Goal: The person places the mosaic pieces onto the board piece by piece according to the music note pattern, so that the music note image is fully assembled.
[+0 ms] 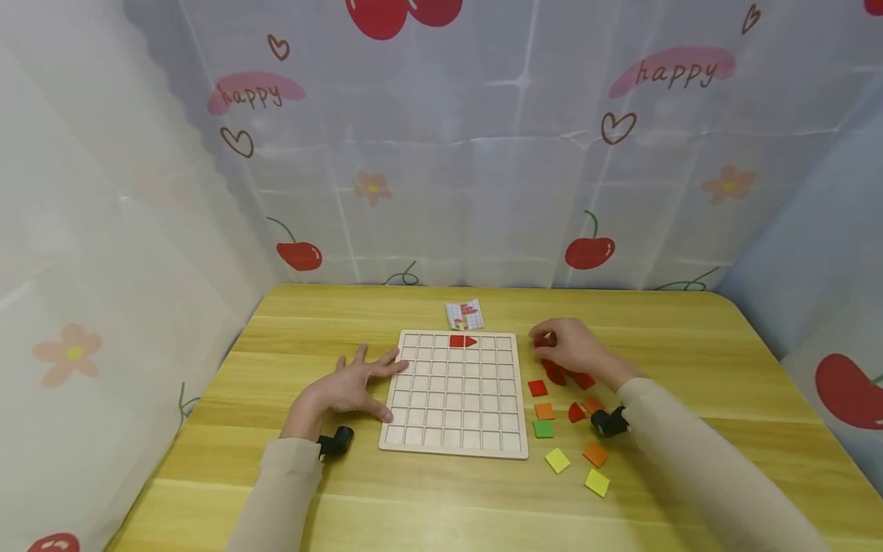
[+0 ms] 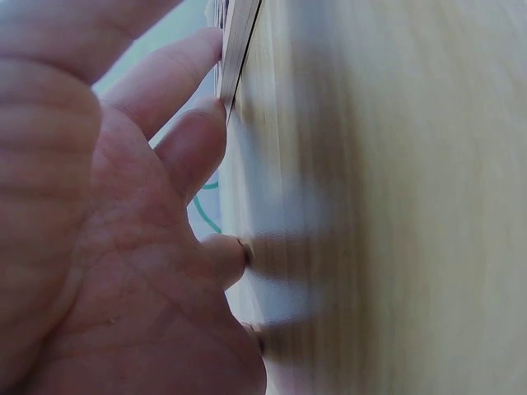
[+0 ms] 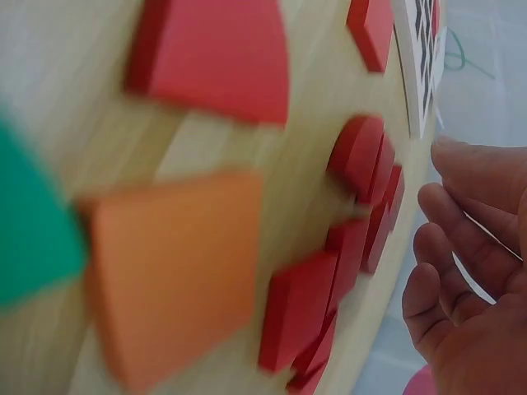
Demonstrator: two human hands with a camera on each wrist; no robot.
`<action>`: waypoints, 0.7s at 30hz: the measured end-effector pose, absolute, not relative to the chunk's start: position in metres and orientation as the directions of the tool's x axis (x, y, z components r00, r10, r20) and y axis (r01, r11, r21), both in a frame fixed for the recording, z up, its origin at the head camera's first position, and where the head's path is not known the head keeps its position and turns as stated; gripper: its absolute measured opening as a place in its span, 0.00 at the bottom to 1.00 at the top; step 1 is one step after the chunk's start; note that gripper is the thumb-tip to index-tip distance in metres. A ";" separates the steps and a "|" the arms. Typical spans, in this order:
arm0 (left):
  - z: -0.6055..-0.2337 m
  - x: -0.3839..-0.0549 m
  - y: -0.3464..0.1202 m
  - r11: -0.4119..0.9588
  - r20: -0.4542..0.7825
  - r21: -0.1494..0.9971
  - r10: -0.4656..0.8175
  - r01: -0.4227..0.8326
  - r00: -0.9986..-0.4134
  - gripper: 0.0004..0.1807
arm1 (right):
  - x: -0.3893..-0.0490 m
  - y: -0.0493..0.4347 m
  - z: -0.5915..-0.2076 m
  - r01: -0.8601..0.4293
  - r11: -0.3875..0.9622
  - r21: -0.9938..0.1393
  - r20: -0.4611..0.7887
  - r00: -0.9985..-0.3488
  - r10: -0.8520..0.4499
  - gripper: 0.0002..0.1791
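My left hand (image 1: 348,383) spreads its fingers at the left side of a pale wooden grid board (image 1: 452,399). In the left wrist view, fingertips (image 2: 216,49) of it touch the board's edge. A red square (image 1: 457,341) and a red pointed piece (image 1: 471,342) lie side by side in the board's top row. Right of the board, my right hand (image 1: 569,345) hovers over a cluster of red pieces (image 1: 554,373). The right wrist view shows its loosely bent fingers just beyond these red pieces (image 3: 300,304), with nothing visible between them.
A small pattern card (image 1: 465,315) lies behind the board. Along the board's right side are a red square (image 1: 537,388), an orange square (image 1: 544,411), a green square (image 1: 543,428), a red wedge (image 1: 576,412) and yellow squares (image 1: 557,460). A printed curtain (image 1: 441,207) hangs behind the table.
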State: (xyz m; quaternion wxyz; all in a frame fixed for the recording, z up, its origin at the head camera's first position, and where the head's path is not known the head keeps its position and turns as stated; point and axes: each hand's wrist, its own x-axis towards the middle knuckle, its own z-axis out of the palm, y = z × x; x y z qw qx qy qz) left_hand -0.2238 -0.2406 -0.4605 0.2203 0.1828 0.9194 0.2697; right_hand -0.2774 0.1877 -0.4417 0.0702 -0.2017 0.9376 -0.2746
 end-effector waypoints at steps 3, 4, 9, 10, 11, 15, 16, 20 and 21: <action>-0.461 -0.224 -0.240 0.788 -0.304 0.575 0.456 0.220 -0.837 0.52 | -0.278 0.197 -0.442 -0.322 0.770 -0.551 -0.029 -0.915 -0.403 0.19; -0.461 -0.224 -0.240 0.789 -0.307 0.574 0.454 0.218 -0.836 0.52 | -0.279 0.200 -0.442 -0.313 0.771 -0.554 -0.034 -0.917 -0.396 0.20; -0.461 -0.223 -0.241 0.783 -0.303 0.583 0.457 0.217 -0.836 0.53 | -0.282 0.210 -0.443 -0.285 0.786 -0.548 -0.064 -0.923 -0.380 0.20; -0.461 -0.223 -0.241 0.782 -0.302 0.584 0.457 0.217 -0.836 0.53 | -0.283 0.211 -0.443 -0.280 0.790 -0.546 -0.072 -0.924 -0.377 0.20; -0.461 -0.223 -0.242 0.782 -0.302 0.584 0.457 0.217 -0.837 0.53 | -0.284 0.212 -0.443 -0.282 0.793 -0.541 -0.078 -0.921 -0.381 0.20; -0.462 -0.223 -0.242 0.786 -0.305 0.580 0.453 0.214 -0.838 0.53 | -0.285 0.217 -0.444 -0.266 0.804 -0.531 -0.112 -0.919 -0.378 0.21; -0.462 -0.223 -0.242 0.786 -0.304 0.580 0.453 0.215 -0.838 0.53 | -0.285 0.218 -0.444 -0.263 0.807 -0.529 -0.117 -0.919 -0.377 0.20; -0.462 -0.223 -0.241 0.785 -0.298 0.579 0.456 0.221 -0.839 0.53 | -0.286 0.222 -0.445 -0.247 0.812 -0.529 -0.132 -0.921 -0.367 0.19; -0.462 -0.223 -0.241 0.784 -0.295 0.579 0.456 0.222 -0.839 0.53 | -0.286 0.223 -0.445 -0.248 0.812 -0.529 -0.135 -0.920 -0.369 0.19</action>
